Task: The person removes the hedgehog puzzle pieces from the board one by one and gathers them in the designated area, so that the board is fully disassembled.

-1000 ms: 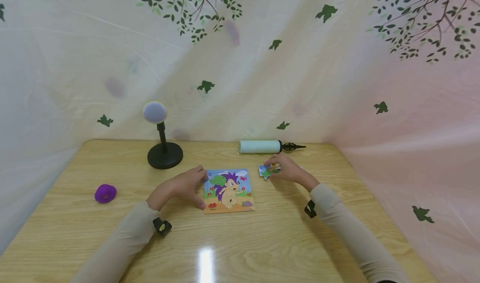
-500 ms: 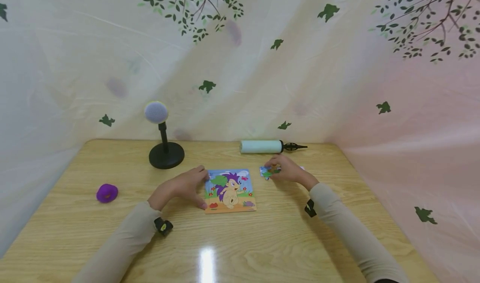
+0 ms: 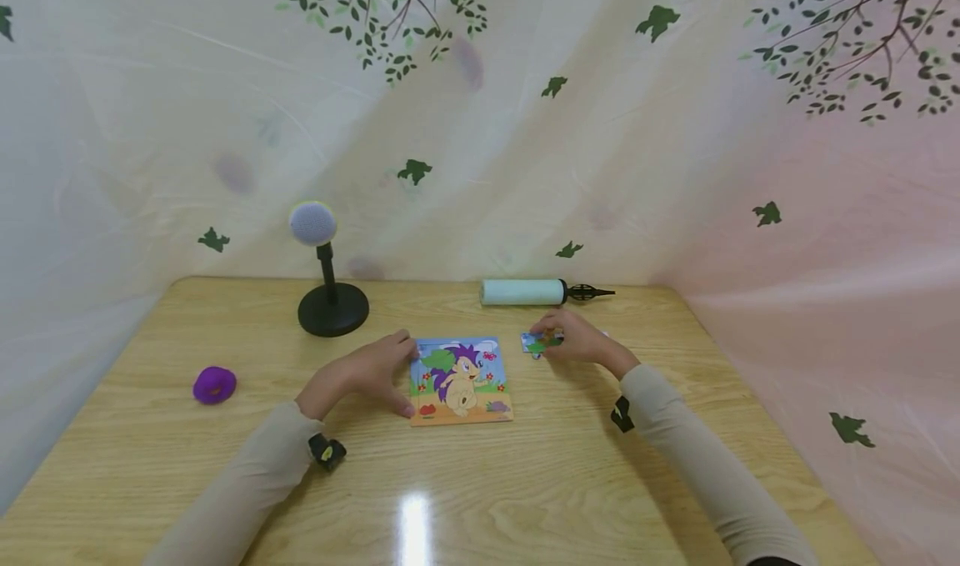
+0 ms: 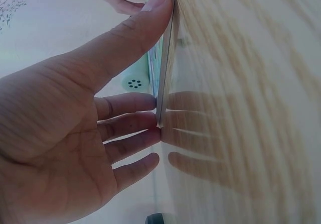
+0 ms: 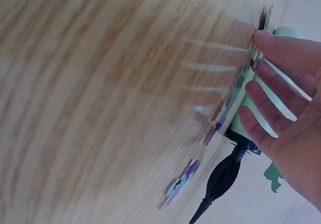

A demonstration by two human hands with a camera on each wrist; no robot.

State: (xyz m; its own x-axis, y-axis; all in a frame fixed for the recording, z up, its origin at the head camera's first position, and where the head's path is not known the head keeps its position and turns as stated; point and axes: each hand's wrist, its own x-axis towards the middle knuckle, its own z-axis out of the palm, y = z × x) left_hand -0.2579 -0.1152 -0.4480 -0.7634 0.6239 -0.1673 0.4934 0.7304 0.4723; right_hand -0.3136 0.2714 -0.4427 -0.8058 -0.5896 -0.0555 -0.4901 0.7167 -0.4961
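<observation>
A square jigsaw puzzle board with a purple-haired hedgehog picture lies flat on the table. My left hand spans its left side, thumb at the near corner and fingertips at the far corner. In the left wrist view the thumb and fingers, fairly straight, touch the board's edge. Right of the board, my right hand pinches a puzzle piece between thumb and fingertips, low over the table. A blue-and-green puzzle piece shows beside its fingertips. More loose pieces lie by this hand, mostly hidden in the head view.
A pale green hand pump with a black nozzle lies behind the right hand. At the back left stands a round-headed, microphone-like object on a black base. A purple ring-shaped thing lies on the left of the table.
</observation>
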